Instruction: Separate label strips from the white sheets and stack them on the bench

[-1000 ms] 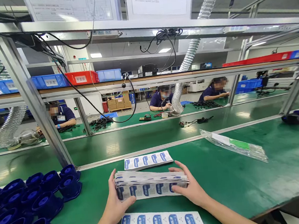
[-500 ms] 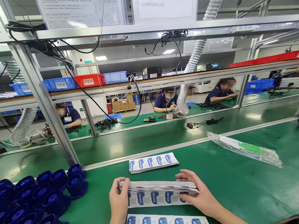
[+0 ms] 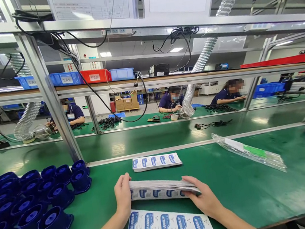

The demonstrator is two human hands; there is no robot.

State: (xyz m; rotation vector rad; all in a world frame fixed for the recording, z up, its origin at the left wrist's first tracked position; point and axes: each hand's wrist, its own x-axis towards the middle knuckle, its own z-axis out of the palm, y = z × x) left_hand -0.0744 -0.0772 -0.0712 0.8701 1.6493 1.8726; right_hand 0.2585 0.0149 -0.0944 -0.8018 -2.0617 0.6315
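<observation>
My left hand (image 3: 123, 194) and my right hand (image 3: 202, 196) grip opposite ends of a stack of label sheets (image 3: 161, 192), white with blue printing. The stack is tilted up on its long edge, so its layered paper edges face upward. Nearer to me, a single label sheet (image 3: 169, 225) with a row of blue-and-white labels lies flat on the green table. Just beyond my hands rests a second, smaller pile of label sheets (image 3: 157, 161).
Several dark blue round plastic parts (image 3: 56, 224) crowd the table's left. A clear plastic bag (image 3: 251, 151) lies at the right. A metal frame post (image 3: 54, 100) rises behind the blue parts. People sit working across the benches.
The stack in my hands has tipped more upright, and its printed face shows less. My hands have come closer around its ends. The view has shifted slightly.
</observation>
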